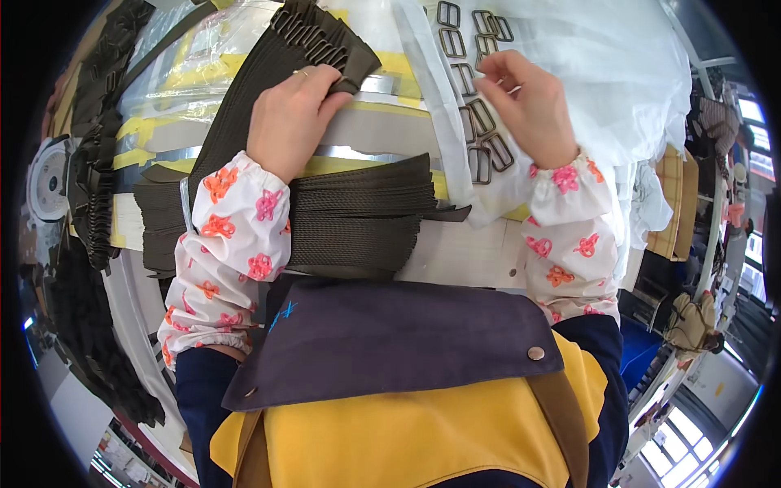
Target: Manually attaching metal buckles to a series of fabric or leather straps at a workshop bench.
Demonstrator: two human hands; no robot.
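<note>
At the upper left, my left hand (291,118) is closed on the end of a dark olive webbing strap (351,75), thumb and fingers pinching it. This strap lies on a long stack of similar straps (244,98), with a row of metal slider buckles (309,37) threaded near their far ends. To the right, my right hand (533,102) hovers by loose bronze slider buckles (480,118). Its thumb and forefinger are bent with a small gap between them, and I see nothing held there. A second bundle of cut straps (358,215) lies closer to me, below my left hand.
Yellow tape and clear plastic (187,89) cover the left of the worktable. White cloth or sheeting (602,73) spreads over the right. Dark straps with buckles (98,163) hang at the left edge, beside a round white machine part (49,179).
</note>
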